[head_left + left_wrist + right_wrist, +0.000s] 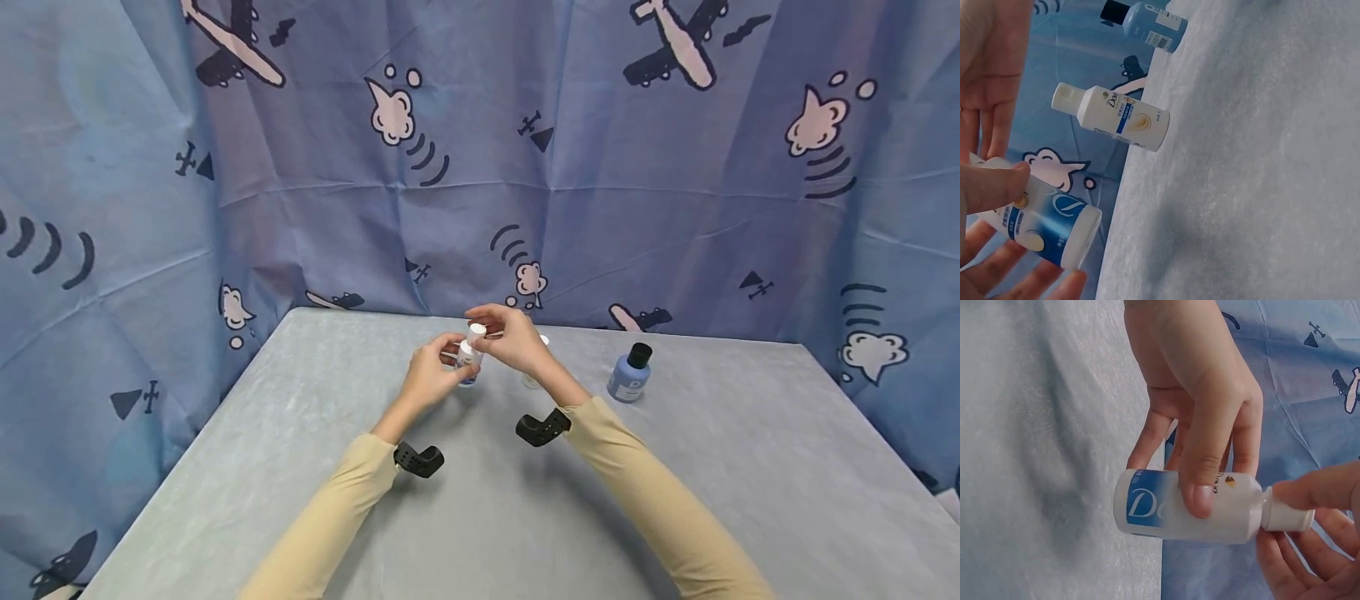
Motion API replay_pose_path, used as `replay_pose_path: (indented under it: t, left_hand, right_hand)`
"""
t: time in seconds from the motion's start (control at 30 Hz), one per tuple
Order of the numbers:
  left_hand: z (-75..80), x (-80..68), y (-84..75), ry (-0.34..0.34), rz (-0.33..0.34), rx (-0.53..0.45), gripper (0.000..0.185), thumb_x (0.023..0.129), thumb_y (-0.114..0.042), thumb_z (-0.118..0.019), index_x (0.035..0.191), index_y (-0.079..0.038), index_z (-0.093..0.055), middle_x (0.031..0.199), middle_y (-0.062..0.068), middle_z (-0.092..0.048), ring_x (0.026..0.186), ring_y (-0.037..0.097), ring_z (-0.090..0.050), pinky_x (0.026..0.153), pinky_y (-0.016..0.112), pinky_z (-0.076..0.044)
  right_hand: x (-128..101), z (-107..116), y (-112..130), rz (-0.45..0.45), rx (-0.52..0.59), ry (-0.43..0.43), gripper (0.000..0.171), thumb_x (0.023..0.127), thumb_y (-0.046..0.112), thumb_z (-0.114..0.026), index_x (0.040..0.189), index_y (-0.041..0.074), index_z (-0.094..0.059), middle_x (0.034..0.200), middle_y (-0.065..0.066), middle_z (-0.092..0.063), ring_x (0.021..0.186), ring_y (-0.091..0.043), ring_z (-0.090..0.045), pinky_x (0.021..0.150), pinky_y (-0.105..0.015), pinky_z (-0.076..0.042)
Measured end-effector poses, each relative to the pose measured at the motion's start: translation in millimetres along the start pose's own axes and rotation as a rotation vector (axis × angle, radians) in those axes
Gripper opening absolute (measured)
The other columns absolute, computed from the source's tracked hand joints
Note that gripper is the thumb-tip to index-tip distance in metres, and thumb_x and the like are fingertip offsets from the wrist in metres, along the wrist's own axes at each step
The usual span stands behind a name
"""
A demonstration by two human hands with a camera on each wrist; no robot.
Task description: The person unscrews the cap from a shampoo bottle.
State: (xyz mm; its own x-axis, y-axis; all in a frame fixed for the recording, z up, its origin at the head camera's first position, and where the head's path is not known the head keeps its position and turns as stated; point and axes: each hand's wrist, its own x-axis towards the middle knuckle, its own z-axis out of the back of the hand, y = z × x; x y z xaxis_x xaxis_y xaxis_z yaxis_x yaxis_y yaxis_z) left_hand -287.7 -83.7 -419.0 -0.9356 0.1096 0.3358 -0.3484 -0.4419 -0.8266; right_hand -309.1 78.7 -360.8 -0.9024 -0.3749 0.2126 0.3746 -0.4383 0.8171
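Observation:
A small white bottle with a blue label [1229, 519] stands upright in my left hand [429, 375], whose thumb and fingers grip its body. At the top, my right hand [517, 337] pinches the white cap [1288, 515] between thumb and fingers. A narrow neck shows between cap and shoulder in the right wrist view. Whether the base touches the table cannot be told. Another white bottle [1125, 119] with a blue stripe stands on the table, mostly hidden behind my right hand in the head view.
To the right stands a blue bottle with a black cap [628, 379]. All this is on a pale grey table [465, 533]. Behind it hangs a blue curtain [480, 200] printed with planes and clouds, meeting the table's back edge.

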Motion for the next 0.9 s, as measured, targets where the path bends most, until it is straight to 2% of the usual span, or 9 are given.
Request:
replay_pose_path:
  t: [0.13, 0.27, 0.43, 0.57, 0.7, 0.9]
  left_hand:
    - [-2.0, -2.4, -0.4, -0.028, 0.063, -0.02, 0.045, 0.072, -0.016, -0.083, 0.112, -0.005, -0.064, 0.097, 0.014, -0.071, 0.084, 0.026, -0.069, 0.077, 0.035, -0.056]
    - [-4.4, -3.5, -0.7, -0.057, 0.085, 0.001, 0.045, 0.07, -0.018, -0.084, 0.109, -0.007, -0.064, 0.097, 0.012, -0.072, 0.083, 0.025, -0.069, 0.076, 0.035, -0.056]
    - [-2.8, -1.4, -2.0, -0.117, 0.065, 0.035, 0.044, 0.069, -0.02, -0.085, 0.107, -0.008, -0.065, 0.094, 0.012, -0.072, 0.08, 0.024, -0.069, 0.073, 0.036, -0.056]
    - [-1.2, 1.1, -3.3, -0.143, 0.021, 0.046, 0.043, 0.07, -0.018, -0.084, 0.108, -0.008, -0.066, 0.092, 0.012, -0.073, 0.079, 0.024, -0.07, 0.073, 0.036, -0.056]
    - [-1.5, 1.3, -3.5, -0.134, -0.013, 0.047, 0.041, 0.073, -0.016, -0.08, 0.111, -0.006, -0.067, 0.092, 0.013, -0.073, 0.079, 0.025, -0.07, 0.073, 0.036, -0.056]
    - [-1.7, -2.2, -3.2, -0.093, -0.015, 0.02, 0.042, 0.078, -0.011, -0.077, 0.117, -0.002, -0.064, 0.096, 0.017, -0.072, 0.081, 0.029, -0.07, 0.074, 0.039, -0.056]
  right_hand:
    - [-1.8, -0.7, -3.0, -0.008, 0.05, 0.001, 0.044, 0.083, 0.006, -0.072, 0.125, 0.002, -0.059, 0.122, -0.019, -0.064, 0.11, -0.032, -0.063, 0.092, -0.037, -0.054]
    - [-4.4, -1.4, -3.9, -0.041, 0.016, -0.048, 0.044, 0.081, 0.017, -0.076, 0.121, 0.007, -0.062, 0.119, -0.016, -0.066, 0.11, -0.03, -0.064, 0.091, -0.038, -0.054]
    - [-4.6, -3.6, -2.5, -0.091, -0.067, -0.115, 0.041, 0.08, 0.031, -0.076, 0.114, 0.012, -0.065, 0.108, -0.009, -0.067, 0.097, -0.024, -0.065, 0.078, -0.034, -0.055]
    - [-2.4, -4.2, -1.7, -0.1, -0.09, -0.158, 0.037, 0.08, 0.032, -0.076, 0.109, 0.011, -0.066, 0.099, -0.008, -0.067, 0.088, -0.022, -0.065, 0.071, -0.031, -0.053]
    - [-1.3, -4.3, -1.3, -0.097, -0.085, -0.161, 0.035, 0.082, 0.029, -0.075, 0.11, 0.01, -0.066, 0.099, -0.008, -0.067, 0.089, -0.023, -0.066, 0.072, -0.032, -0.054]
    - [-2.8, -5.9, -0.8, -0.087, -0.038, -0.141, 0.034, 0.084, 0.021, -0.072, 0.116, 0.01, -0.065, 0.107, -0.011, -0.068, 0.095, -0.026, -0.066, 0.076, -0.035, -0.055]
